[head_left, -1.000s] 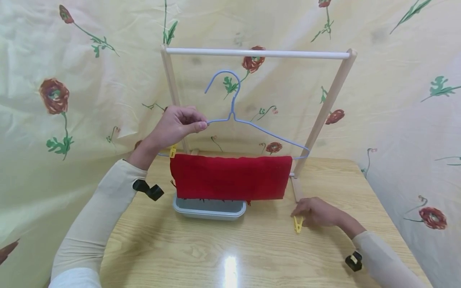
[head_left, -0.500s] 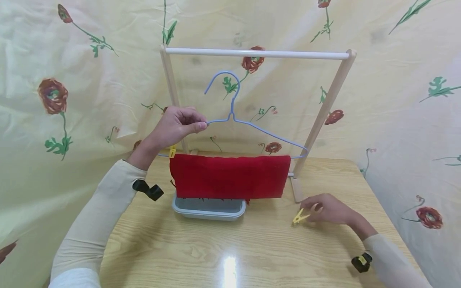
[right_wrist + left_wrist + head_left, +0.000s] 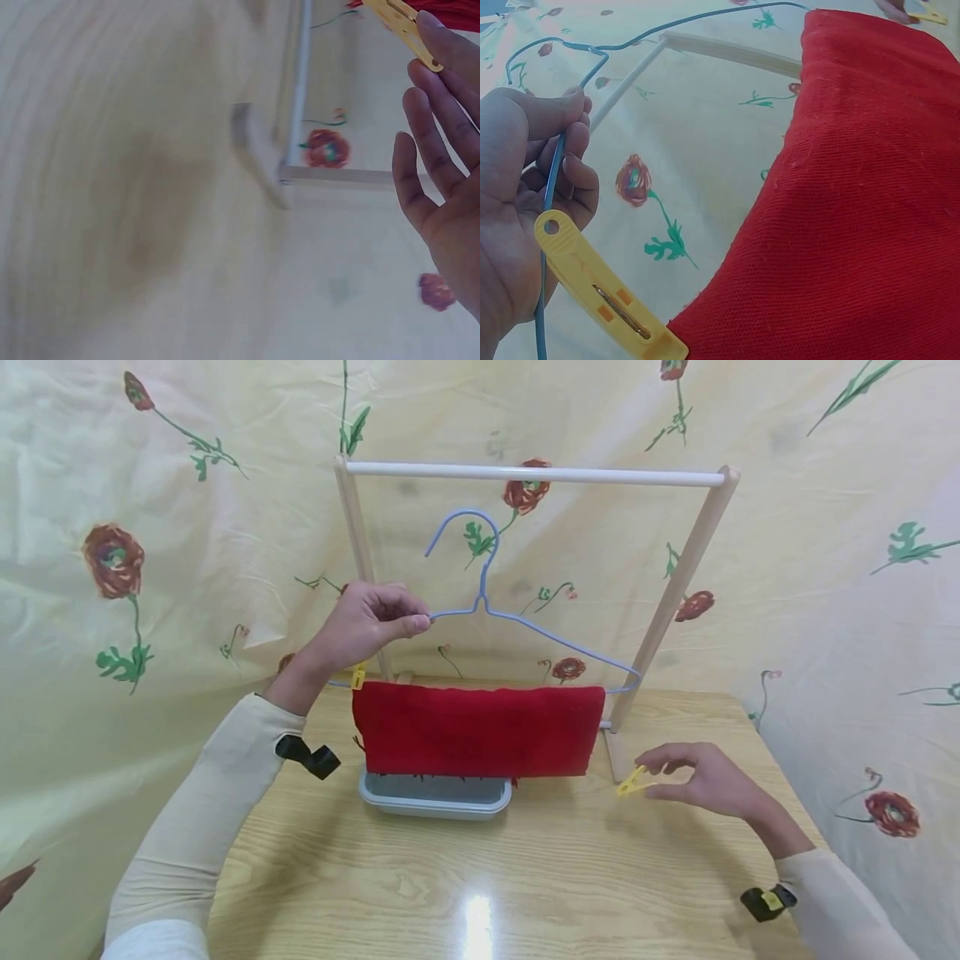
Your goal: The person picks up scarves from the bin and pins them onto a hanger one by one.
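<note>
My left hand pinches the left shoulder of a blue wire hanger, holding it up in front of the rack. Over the hanger's lower bar hangs a folded red cloth with dark fringe along its bottom. A yellow clothespin is clipped at the cloth's left end, close below the left hand in the left wrist view. Lower right, my right hand pinches a second yellow clothespin between thumb and fingers, above the table and apart from the cloth. In the right wrist view that clothespin sits at the fingertips.
A clothes rack with a white top rail and wooden posts stands behind the hanger. A pale blue-grey tray sits on the wooden table beneath the cloth. Flowered fabric covers the walls behind and at the sides.
My right hand has lifted the clothespin off the table, moving up and a little right, and the pin has turned from upright to slanted. The left hand and hanger stay nearly still.
</note>
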A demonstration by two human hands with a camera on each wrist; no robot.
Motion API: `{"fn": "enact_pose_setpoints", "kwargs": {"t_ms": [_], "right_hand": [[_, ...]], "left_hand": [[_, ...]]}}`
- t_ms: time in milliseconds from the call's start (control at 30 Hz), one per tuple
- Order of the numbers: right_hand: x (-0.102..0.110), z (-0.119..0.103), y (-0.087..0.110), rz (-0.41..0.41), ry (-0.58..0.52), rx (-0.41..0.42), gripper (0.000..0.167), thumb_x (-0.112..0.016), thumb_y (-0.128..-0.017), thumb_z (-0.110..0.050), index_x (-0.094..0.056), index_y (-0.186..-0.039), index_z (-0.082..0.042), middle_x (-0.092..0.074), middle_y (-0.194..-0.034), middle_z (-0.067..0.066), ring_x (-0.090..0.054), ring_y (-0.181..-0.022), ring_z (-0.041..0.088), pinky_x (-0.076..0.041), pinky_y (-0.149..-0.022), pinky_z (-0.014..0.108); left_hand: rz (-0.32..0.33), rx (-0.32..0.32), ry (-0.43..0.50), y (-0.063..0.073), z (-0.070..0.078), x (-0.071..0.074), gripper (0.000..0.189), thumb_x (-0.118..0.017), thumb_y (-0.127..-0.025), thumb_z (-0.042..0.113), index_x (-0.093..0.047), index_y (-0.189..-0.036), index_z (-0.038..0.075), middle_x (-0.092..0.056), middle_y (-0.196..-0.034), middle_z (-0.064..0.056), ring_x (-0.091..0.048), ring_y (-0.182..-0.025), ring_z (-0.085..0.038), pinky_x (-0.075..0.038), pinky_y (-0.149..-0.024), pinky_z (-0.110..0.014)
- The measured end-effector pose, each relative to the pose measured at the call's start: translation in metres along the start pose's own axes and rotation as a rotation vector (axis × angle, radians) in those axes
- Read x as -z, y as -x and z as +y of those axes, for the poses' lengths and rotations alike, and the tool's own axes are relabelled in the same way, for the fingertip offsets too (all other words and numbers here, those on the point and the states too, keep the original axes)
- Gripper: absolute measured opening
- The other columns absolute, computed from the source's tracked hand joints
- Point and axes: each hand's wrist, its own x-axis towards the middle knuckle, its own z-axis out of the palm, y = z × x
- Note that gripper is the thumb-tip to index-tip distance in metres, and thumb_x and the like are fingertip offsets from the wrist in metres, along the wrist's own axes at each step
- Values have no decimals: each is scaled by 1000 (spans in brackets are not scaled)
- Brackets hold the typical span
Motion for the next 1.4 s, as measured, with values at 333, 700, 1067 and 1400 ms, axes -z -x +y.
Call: {"fn": "enact_pose_setpoints", "kwargs": {"t_ms": [333, 700, 1067, 1400], "right_hand": [[38, -31, -17, 194, -82, 31, 37, -84, -77, 5, -75, -111, -6, -74, -102, -6, -65, -88, 4, -50, -81, 13], [71, -62, -34, 276, -19, -10, 39, -84, -80, 2, -75, -117, -7, -72, -96, -11, -64, -81, 1, -46, -72, 11], [84, -94, -56, 348, 16, 60, 48, -86, -75, 5, -74, -120, -6, -72, -93, -16, -62, -79, -1, -44, -66, 12], [83, -108, -73, 378, 48, 114, 44, -91, -68, 4, -78, -108, -8, -70, -90, -23, -61, -79, -3, -45, -72, 10]], "left_hand": [[-4, 9, -8, 0, 1, 0, 9, -73, -90, -7, -75, -98, -8, -67, -82, -2, -59, -71, -17, -52, -65, -24], [-6, 11, -17, 1, 2, 0, 9, -73, -89, -7, -75, -98, -8, -67, -82, -2, -58, -70, -19, -51, -64, -24], [2, 4, -3, 2, -1, 1, 8, -72, -89, -8, -75, -97, -9, -67, -82, -1, -60, -71, -19, -52, -64, -23], [-11, 14, 19, 0, -3, 0, 9, -71, -89, -10, -74, -98, -10, -67, -82, -1, -60, -72, -15, -52, -65, -24]]}}
